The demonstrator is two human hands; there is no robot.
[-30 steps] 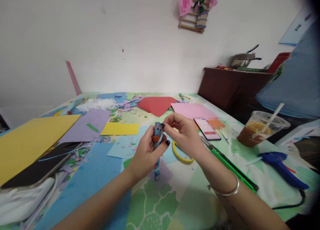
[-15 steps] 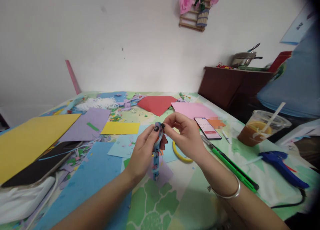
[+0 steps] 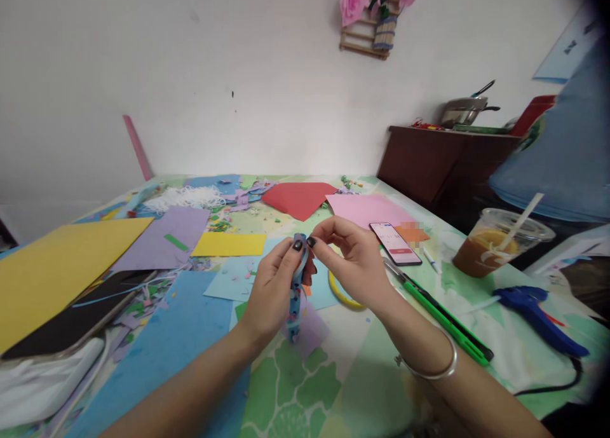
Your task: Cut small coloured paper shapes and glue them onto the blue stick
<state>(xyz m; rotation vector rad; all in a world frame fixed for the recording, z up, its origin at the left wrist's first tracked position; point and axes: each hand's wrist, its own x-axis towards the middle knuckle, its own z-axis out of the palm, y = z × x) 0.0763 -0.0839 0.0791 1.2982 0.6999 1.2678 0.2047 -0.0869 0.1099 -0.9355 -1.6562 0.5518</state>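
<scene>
A narrow blue band (image 3: 294,311) with small dark and reddish spots hangs upright, curving at its top, above the middle of the table. My left hand (image 3: 272,285) is closed around its upper part, thumb pressed on the near face. My right hand (image 3: 355,257) is at the band's top right edge, thumb and forefinger pinched together there; the exact contact is too small to see. Below and behind the band lie a small purple paper piece (image 3: 312,330) and light blue paper (image 3: 231,279). A yellow ring (image 3: 340,292) lies partly hidden behind my right hand.
At right are a green cutter (image 3: 443,317), a blue glue gun (image 3: 538,317), a phone (image 3: 395,244) and a plastic cup of drink (image 3: 490,247). Yellow card (image 3: 71,260), a dark phone (image 3: 86,311) and paper scraps cover the left. Red paper (image 3: 300,196) lies behind.
My right fingertips have shifted slightly right, away from the band's top. The band's lower end has swung a little left and now hangs straighter. My left hand keeps its hold.
</scene>
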